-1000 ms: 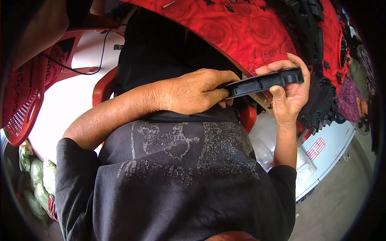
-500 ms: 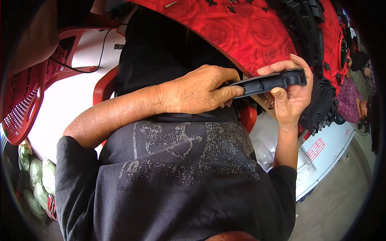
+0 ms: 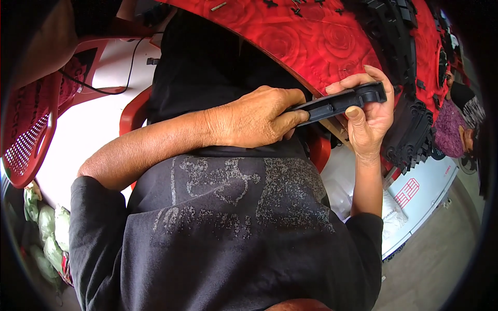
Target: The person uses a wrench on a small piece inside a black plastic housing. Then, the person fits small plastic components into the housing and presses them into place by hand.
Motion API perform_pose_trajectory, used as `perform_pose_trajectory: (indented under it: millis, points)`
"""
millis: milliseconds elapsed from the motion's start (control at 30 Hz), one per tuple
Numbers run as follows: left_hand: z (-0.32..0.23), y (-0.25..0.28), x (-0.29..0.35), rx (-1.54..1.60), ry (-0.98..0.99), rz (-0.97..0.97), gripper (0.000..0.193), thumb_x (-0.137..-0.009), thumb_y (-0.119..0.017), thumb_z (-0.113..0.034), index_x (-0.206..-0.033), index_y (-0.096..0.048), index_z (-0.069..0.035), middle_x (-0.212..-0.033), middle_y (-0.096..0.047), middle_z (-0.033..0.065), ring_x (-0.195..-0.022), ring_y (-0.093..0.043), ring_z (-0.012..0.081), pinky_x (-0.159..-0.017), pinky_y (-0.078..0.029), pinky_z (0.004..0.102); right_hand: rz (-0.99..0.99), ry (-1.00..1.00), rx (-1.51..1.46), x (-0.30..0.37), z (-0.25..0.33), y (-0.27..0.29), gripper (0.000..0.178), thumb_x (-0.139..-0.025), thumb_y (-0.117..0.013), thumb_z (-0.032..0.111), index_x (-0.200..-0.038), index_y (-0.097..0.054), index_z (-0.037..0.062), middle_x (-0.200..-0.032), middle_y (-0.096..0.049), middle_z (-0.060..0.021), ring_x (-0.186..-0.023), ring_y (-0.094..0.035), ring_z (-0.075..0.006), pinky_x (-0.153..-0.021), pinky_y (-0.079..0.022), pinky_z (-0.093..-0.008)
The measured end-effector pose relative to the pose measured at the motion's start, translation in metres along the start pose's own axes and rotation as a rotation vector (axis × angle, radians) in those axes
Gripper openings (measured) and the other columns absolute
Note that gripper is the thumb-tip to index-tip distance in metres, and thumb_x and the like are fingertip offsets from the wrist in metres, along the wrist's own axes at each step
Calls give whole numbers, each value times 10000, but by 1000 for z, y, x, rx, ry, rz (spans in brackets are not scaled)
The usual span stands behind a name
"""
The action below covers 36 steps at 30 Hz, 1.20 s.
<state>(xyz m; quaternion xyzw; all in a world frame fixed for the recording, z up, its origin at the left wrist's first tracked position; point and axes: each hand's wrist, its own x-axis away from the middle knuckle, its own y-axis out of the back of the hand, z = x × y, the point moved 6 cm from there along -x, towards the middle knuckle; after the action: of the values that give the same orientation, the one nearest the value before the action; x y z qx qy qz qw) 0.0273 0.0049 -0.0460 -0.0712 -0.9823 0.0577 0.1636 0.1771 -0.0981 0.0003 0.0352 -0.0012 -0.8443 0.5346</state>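
A long, narrow black plastic piece point(image 3: 336, 107), hollow along its upper side and with a rounded, hooked right end, is held level with my lap. My left hand point(image 3: 259, 118) pinches its left end, the thumb lying over the top edge. Around the right end my right hand point(image 3: 374, 120) is closed, its thumb on the near side and its fingers along the far side. The undersides of the piece and the left fingertips are hidden.
A table with a red rose-patterned cloth point(image 3: 311, 49) lies just beyond my hands. Black plastic parts point(image 3: 410, 132) are heaped along its right side, and small black bits point(image 3: 296, 10) lie farther back. A red plastic chair point(image 3: 39, 140) stands at left, near wrapped bundles point(image 3: 54, 228).
The black plastic piece has shifted slightly left, and its right end has tilted a little upward. My right hand has moved left with it; both hands still hold it.
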Motion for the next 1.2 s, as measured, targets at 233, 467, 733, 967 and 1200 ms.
perform_pose_trajectory:
  millis: [233, 467, 733, 967, 1200]
  points:
    - [1, 0, 3, 72, -65, -34, 294, -1089, -497, -179, -1294, -552, 25, -891, -664, 84, -822, -677, 155, -775, -574, 321, -16, -50, 17, -2, 0, 5, 781, -900, -816, 247, -1464, -354, -32, -1158, -615, -186, -1029, -705, -298, -957, -577, -433]
    - [1, -1, 1, 84, -92, -36, 297, -1088, -490, -162, -1304, -545, 35, -893, -663, 88, -816, -675, 163, -778, -571, 322, 17, 11, 7, -5, 0, 7, 750, -923, -786, 192, -1465, -330, -56, -1158, -638, -185, -1023, -728, -315, -934, -602, -414]
    - [0, 1, 0, 46, -59, -48, 288, -1085, -499, -166, -1282, -548, 39, -877, -662, 90, -797, -680, 162, -752, -576, 327, -43, -59, 25, -4, -1, 6, 791, -888, -829, 257, -1457, -360, -32, -1159, -615, -183, -1021, -702, -294, -960, -578, -438]
    - [1, 1, -3, -43, -55, -73, 279, -1077, -507, -151, -1275, -550, 40, -851, -650, 83, -772, -671, 156, -727, -576, 332, -41, -47, 12, -5, -5, 9, 780, -892, -824, 241, -1460, -361, -27, -1161, -615, -180, -1029, -699, -293, -961, -579, -444]
    - [-2, 4, -10, -39, -75, -166, 260, -1066, -518, -141, -1241, -562, 46, -803, -634, 72, -703, -654, 148, -677, -568, 321, -51, -29, -92, -13, -15, 9, 753, -960, -739, 165, -1535, -275, 15, -1310, -573, -237, -1125, -692, -356, -948, -596, -439]
